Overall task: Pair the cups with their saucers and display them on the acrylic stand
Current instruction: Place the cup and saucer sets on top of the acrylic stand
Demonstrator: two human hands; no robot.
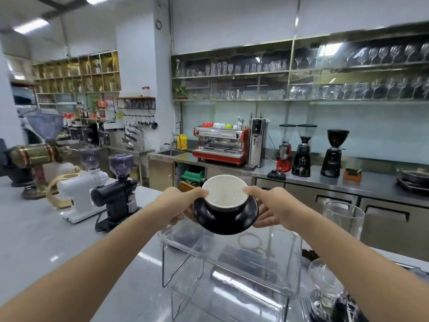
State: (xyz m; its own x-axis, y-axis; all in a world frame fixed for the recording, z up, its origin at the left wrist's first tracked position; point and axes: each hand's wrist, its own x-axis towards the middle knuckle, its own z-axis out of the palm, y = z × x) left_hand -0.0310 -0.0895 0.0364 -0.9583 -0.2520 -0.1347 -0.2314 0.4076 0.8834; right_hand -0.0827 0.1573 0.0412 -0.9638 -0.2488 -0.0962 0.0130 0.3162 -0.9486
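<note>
Black cup (226, 201) on its saucer (246, 217), gripped by left hand (178, 203) and right hand (269, 205), above clear acrylic stand (232, 254). Grinders (116, 194) left, glass jar (343, 217) right. Lower fingers hidden beneath saucer.

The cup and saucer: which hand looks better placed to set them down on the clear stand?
Neither clearly: both share it. The left hand and right hand grip opposite sides of the saucer, thumbs on the cup rim, above the acrylic stand.
</note>
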